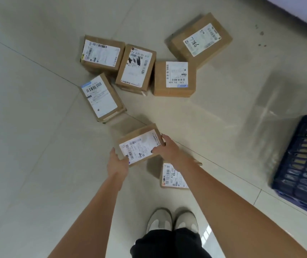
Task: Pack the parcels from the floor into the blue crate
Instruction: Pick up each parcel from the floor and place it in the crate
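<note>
Both hands clasp a cardboard parcel (139, 145)

Left grip (117, 162) and right grip (164, 148) curl around the labelled rectangular box, left of the slatted blue plastic crate (301, 168), above glossy floor tiles (37, 127).
</note>
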Demonstrator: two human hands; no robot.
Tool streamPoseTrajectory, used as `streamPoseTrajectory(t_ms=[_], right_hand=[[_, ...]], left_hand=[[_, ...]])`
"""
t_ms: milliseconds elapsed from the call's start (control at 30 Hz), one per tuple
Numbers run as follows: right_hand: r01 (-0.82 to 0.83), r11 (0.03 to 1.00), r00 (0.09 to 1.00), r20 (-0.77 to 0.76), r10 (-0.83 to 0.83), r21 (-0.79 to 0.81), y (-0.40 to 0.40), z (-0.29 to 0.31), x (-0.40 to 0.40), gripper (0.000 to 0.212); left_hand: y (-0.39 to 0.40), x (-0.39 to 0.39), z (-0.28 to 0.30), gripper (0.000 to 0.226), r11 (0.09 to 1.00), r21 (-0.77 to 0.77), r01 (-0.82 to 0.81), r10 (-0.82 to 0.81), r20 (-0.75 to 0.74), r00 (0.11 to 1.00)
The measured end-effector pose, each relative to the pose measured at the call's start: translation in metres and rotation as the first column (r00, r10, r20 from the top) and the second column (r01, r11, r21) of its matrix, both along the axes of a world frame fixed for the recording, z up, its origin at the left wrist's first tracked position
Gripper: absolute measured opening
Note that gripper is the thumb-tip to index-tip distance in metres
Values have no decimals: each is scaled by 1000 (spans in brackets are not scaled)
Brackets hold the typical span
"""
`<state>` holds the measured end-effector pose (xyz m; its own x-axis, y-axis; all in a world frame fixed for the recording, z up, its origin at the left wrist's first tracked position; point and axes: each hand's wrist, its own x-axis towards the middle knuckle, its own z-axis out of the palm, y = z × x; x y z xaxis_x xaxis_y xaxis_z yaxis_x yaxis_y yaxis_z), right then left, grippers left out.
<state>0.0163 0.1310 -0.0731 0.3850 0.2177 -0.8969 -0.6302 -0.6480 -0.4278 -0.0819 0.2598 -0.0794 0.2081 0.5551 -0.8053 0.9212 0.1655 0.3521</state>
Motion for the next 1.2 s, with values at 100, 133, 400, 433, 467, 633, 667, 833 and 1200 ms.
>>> streamPoseTrajectory(t_ms=[100,133,400,433,467,633,667,833,1200], right_hand=[[-10,1000,1000,7,9,15,8,-3,-8,50],[-4,1000,1000,11,4,20,9,-2,-8,48],[44,999,992,120,-44,6,-6,63,10,49],[71,997,991,117,-71,9,-13,79,9,49],[106,994,988,113,-107,13,-21,93,7,49],[280,960,954,112,-278,3,-66,147,1,46],[302,953,947,114,-301,13,-75,155,0,45],[382,921,912,132,-389,76,-127,189,5,44],[385,917,838,375,-395,107,-362,258,26,49]], left_hand=[[-9,1,-8,46,998,-4,-56,56,55,997],[-10,3,-8,46,997,7,-82,82,66,994],[-14,33,43,44,997,76,6,-15,125,992],[-18,38,57,45,996,82,38,-48,121,991],[-24,43,72,46,994,85,70,-80,118,990],[-61,63,138,54,966,80,247,-256,133,957],[-68,68,147,54,958,88,273,-283,135,949],[-117,88,183,53,922,165,349,-373,140,917],[-355,114,232,41,881,422,217,-386,373,844]])
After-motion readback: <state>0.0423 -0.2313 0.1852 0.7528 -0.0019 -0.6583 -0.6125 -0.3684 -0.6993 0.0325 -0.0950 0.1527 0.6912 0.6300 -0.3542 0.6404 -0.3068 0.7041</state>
